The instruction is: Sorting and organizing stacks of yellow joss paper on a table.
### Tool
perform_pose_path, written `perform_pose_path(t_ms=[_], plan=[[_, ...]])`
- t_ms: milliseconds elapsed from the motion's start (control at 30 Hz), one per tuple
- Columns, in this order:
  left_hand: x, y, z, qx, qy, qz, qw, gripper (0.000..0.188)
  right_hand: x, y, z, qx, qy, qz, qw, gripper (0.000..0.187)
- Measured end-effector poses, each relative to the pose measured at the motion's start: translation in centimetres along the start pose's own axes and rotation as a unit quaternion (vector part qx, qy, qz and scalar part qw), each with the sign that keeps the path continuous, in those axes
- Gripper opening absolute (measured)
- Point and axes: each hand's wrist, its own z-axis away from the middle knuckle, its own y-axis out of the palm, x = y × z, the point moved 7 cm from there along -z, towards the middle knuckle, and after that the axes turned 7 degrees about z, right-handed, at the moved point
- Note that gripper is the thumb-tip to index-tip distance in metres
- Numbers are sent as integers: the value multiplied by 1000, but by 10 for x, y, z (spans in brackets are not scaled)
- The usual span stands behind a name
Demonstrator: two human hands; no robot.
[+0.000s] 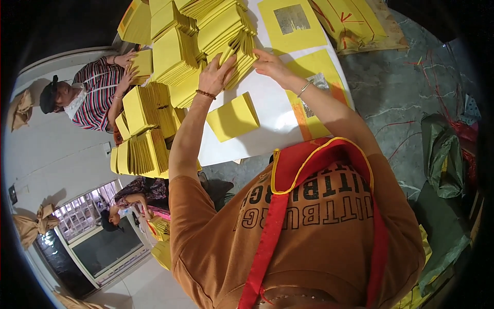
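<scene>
Rows of dark capital letters (311, 191) across brown shirt (324, 252) front.

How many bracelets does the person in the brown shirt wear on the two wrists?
2: a brown beaded bracelet just by the left hand, and a thin silvery bangle by the right hand. None seems hidden.

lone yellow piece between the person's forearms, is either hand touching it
No, the lone yellow piece lies apart from the left hand and the right hand, which are both at the yellow stacks.
</scene>
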Motion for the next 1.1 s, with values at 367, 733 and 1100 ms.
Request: perform_pose_path(t_ms=[367, 733, 1100], plan=[[6, 4, 1, -4, 7, -11, 1000, 42, 13, 5, 10, 0, -3, -64, 998, 58], [-1, -2, -4, -44, 26, -5, 999, 35, 12, 5, 10, -9, -25, -108, 994, 57], [-34, 23, -1, -21, 100, -91, 991, 31, -14, -12, 20, -59, -25, 28, 998, 48]])
